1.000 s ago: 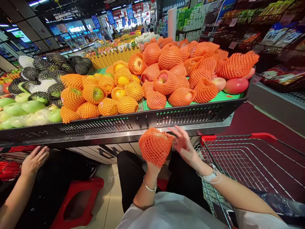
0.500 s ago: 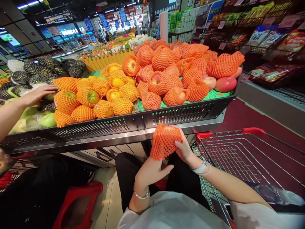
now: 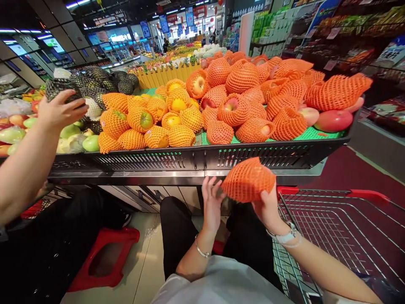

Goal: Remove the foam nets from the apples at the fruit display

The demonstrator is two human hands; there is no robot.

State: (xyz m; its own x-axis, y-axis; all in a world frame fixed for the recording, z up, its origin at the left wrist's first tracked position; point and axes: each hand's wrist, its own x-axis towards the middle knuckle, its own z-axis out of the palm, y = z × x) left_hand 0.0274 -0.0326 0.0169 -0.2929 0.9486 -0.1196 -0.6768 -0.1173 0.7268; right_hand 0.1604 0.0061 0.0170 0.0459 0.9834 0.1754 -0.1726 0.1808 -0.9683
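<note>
A fruit in an orange foam net (image 3: pixel 249 180) is lifted in front of the display's edge, its skin mostly hidden by the mesh. My right hand (image 3: pixel 268 207) grips its right end, thumb on the near side. Fingers raised and apart, my left hand (image 3: pixel 211 204) is beside the net's left end; whether a fingertip touches it I cannot tell. Just beyond lies a heap of red-pink fruit in matching orange nets (image 3: pixel 234 107), on green matting in a black crate (image 3: pixel 253 157).
Yellow-orange netted fruit (image 3: pixel 147 120) fills the crate's left part. At far left another person's hand (image 3: pixel 60 112) holds a dark-netted fruit (image 3: pixel 61 88). A wire shopping cart (image 3: pixel 329 211) stands on my right, a red stool (image 3: pixel 104 257) on my left.
My left hand has come off the netted fruit's underside and swung up to its left. My right hand has turned the fruit sideways. The other person's hand has raised a dark-netted fruit.
</note>
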